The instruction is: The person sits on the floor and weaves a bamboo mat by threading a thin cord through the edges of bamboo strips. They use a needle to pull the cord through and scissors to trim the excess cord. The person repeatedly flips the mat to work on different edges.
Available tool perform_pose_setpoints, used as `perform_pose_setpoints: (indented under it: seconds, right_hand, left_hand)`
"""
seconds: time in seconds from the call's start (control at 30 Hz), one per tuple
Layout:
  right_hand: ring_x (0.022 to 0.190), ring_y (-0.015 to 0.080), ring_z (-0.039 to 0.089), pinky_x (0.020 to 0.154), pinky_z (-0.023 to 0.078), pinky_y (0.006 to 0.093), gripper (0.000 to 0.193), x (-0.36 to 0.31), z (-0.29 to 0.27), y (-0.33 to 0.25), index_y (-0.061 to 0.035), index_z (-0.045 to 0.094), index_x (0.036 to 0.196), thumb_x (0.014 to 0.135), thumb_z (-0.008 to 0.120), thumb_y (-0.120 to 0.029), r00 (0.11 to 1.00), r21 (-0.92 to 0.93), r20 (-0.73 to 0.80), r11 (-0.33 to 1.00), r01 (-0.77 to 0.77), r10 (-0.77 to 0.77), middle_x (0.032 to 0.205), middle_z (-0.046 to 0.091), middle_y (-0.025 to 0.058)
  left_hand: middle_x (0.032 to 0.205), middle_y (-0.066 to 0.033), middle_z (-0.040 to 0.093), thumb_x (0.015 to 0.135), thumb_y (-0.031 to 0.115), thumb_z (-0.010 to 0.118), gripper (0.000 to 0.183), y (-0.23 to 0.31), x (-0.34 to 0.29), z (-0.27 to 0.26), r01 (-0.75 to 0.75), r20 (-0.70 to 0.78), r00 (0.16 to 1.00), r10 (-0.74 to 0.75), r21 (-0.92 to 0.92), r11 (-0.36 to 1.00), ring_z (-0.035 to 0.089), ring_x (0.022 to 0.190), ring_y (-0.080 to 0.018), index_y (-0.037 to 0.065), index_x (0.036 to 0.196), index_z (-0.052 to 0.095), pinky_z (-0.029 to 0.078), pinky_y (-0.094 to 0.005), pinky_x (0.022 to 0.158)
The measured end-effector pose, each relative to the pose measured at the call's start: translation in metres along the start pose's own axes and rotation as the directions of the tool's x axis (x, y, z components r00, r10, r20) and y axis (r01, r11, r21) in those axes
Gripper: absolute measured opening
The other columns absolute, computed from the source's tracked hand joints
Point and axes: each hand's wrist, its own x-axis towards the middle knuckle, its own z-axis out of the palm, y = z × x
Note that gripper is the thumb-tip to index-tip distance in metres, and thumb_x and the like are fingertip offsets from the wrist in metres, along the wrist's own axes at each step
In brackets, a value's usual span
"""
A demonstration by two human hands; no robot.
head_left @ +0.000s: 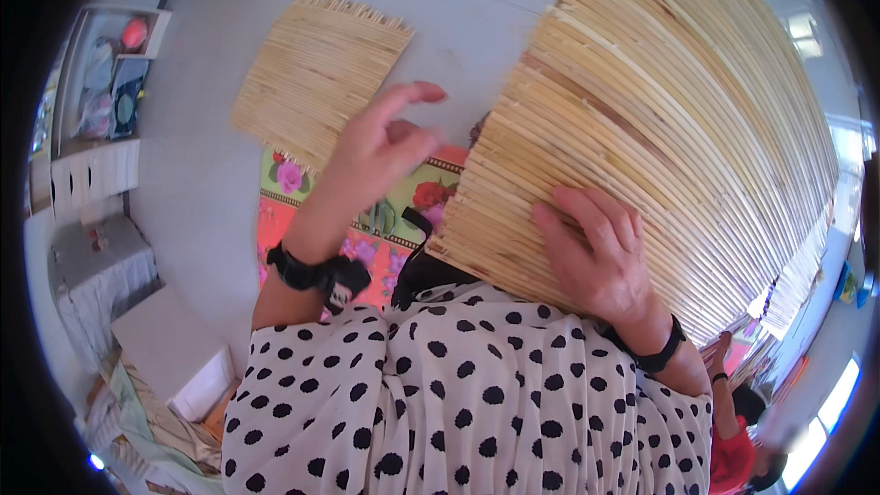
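Observation:
A large mat of pale straw-coloured sticks (632, 119), laid side by side, reaches from my lap to the far right. My right hand (596, 247) rests on its near left part, palm down and fingers extended. Left of the mat's edge my left hand (380, 142) is raised, slightly blurred, with thumb and forefinger curved apart and nothing visible between them. Behind that hand, a smaller mat of the same sticks (307, 69) lies on the floor, its two side edges uneven.
A flowered cloth (289, 179) is spread under and beside the small mat. Shelves with bags (110, 82) and a grey-covered table (101, 257) stand at the left, near a white box (174, 348). At the lower right is another person in red (731, 458).

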Motion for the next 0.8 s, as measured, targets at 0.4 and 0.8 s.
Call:
perform_pose_setpoints:
  seconds: [0.4,0.8]
  right_hand:
    - [0.113,0.0295,0.059,0.095,0.047,0.0408,0.033,-0.001,-0.002,-0.003,-0.0052,0.074,0.112,0.079,0.076,-0.002,0.997,-0.041,0.067,0.999,-0.020,0.023,0.125,0.061,0.0111]
    - [0.115,0.0349,0.056,0.098,0.048,0.0448,0.037,-0.005,-0.004,-0.001,-0.0024,0.069,0.122,0.085,0.070,-0.003,0.992,-0.104,0.119,0.994,-0.017,0.030,0.129,0.060,0.0165]
  left_hand:
    - [0.113,-0.0199,0.069,0.087,0.028,0.068,0.032,-0.354,0.025,-0.083,0.299,-0.067,0.920,-0.385,0.756,0.583,0.068,0.096,-0.0379,0.007,0.110,0.072,0.055,-0.0452,0.084]
    - [0.110,-0.0155,0.059,0.086,0.012,0.067,0.018,-0.372,-0.016,0.009,0.132,0.026,0.972,-0.235,0.765,0.630,0.066,0.095,-0.0410,0.009,0.104,0.064,0.053,-0.0515,0.079]
